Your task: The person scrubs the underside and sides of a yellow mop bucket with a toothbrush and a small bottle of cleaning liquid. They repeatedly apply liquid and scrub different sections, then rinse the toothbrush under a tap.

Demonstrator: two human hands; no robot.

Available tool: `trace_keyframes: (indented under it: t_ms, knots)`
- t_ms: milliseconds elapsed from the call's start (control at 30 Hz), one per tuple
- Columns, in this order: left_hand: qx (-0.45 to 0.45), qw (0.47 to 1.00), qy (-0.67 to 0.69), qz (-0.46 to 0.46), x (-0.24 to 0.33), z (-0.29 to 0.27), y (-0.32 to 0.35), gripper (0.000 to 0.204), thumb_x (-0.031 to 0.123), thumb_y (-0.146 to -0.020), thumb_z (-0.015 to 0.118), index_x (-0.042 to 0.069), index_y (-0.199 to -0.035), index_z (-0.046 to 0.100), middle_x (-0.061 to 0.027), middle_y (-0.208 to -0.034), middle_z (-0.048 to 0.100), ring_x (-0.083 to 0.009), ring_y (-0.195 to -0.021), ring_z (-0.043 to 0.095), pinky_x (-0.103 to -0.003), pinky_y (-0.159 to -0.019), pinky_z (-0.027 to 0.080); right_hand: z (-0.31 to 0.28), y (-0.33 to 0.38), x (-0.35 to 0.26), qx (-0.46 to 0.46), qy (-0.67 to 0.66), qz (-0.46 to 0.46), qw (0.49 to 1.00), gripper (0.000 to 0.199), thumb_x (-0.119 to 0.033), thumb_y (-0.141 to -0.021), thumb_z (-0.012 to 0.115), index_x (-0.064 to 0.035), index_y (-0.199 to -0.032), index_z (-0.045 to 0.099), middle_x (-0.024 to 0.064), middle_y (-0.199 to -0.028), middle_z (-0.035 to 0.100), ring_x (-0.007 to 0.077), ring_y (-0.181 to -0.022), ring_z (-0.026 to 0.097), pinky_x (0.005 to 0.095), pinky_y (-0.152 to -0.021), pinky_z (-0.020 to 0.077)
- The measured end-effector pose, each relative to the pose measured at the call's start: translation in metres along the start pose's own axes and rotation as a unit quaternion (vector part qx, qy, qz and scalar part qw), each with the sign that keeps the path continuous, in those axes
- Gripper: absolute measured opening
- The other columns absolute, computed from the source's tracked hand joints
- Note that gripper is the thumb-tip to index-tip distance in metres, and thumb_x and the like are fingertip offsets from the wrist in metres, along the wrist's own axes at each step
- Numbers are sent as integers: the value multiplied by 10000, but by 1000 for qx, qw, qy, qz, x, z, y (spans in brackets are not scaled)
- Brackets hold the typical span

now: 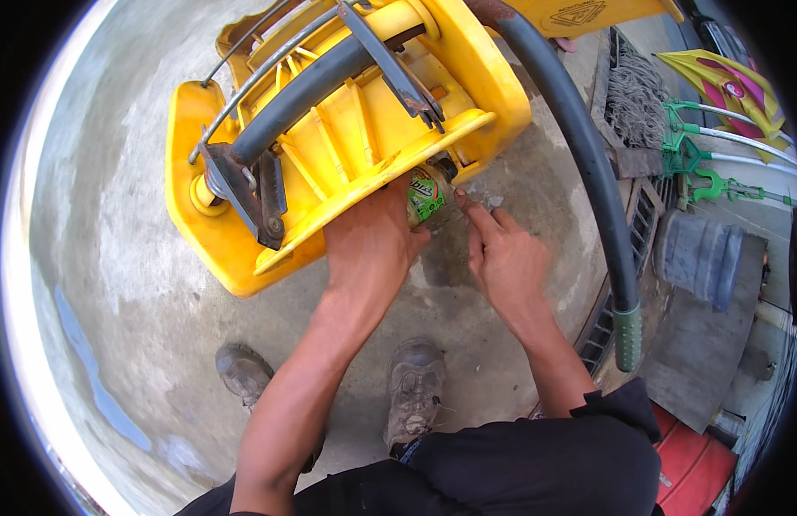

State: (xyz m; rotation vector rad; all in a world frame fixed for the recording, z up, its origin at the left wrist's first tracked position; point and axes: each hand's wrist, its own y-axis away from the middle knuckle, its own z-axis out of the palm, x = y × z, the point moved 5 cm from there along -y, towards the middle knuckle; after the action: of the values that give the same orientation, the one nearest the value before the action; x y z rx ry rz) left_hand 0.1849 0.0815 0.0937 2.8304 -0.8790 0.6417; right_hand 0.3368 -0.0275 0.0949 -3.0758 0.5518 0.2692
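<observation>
A yellow mop wringer (321,138) stands tilted in front of me, with rusty dark metal brackets and a long black lever (579,129) ending in a green grip. My left hand (364,228) reaches under its near edge, closed around a small bottle (427,193) with a green label. The wringer's edge hides some of those fingers and part of the bottle. Just right of the bottle is my right hand (506,249), its fingers curled and the index fingertip close to the bottle's end. Whether something small sits between its fingertips is hard to make out.
My shoes (415,383) stand on the concrete floor (140,241). At right lie a drain grate (600,335), grey mop strings (635,95), green mop holders (682,142) with white poles, a blue water jug (698,254), a grey board (708,344) and a red object (691,469).
</observation>
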Motion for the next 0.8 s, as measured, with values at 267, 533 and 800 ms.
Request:
trace_keyframes:
  t_ms: [267,533,800]
  knots:
    - [15,997,-48,52,-1,-7,-11,724,241,-754,990,96,-1409,718,-206,-1308,716,-424,-1247,701,-524,-1040,582,-6,-1,4,6,-17,14,1000,421,-138,-1022,718,-246,-1426,764,113,-901,728,389,-738,758,523,-643,605]
    - [-67,994,65,-56,-11,5,21,702,253,-791,941,38,-1411,693,-242,-1307,720,-461,-1246,684,-546,-1046,571,-8,0,0,-26,-67,20,997,386,-143,-1030,719,-232,-1402,779,108,-867,719,385,-737,755,520,-649,602]
    - [-44,955,273,-103,-20,28,71,723,206,-816,911,36,-1456,622,-222,-1396,668,-475,-1292,636,-549,-1125,543,-39,-31,-20,-17,10,19,1000,351,-128,-1065,682,-191,-1395,781,150,-949,771,367,-797,775,509,-705,594]
